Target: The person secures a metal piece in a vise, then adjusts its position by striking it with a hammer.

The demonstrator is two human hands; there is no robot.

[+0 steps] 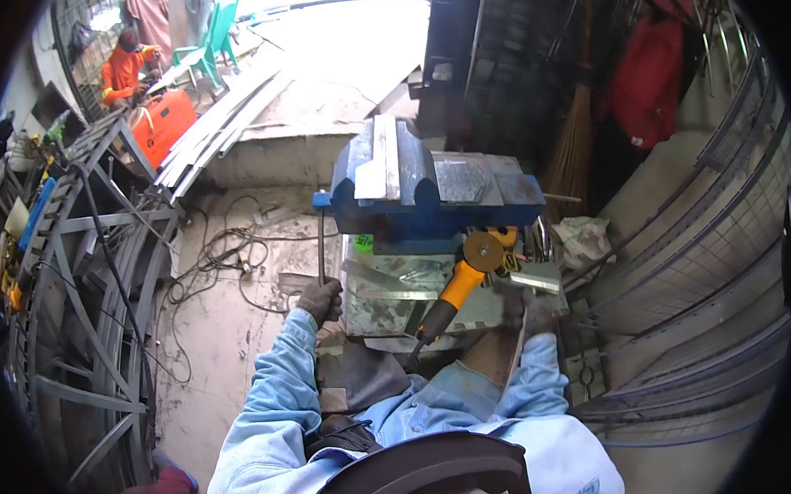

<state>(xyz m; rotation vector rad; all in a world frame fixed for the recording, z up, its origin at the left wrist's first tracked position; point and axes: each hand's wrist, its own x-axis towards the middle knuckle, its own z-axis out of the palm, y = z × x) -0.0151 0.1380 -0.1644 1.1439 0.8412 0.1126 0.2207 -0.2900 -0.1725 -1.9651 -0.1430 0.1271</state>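
My left hand, in a dark glove, is closed round the lower end of the vise handle, a metal bar hanging at the left of the blue vise. A light metal piece stands between the vise jaws. My right hand, also gloved and slightly blurred, is at the right edge of the metal work surface, just below a short metal strip; its fingers are not clear. Between my hands lies a yellow angle grinder with its disc facing up.
Metal frames stack along the left, and curved mesh grilles lean at the right. Cables tangle on the floor. A person in orange is beside an orange case. A broom stands behind.
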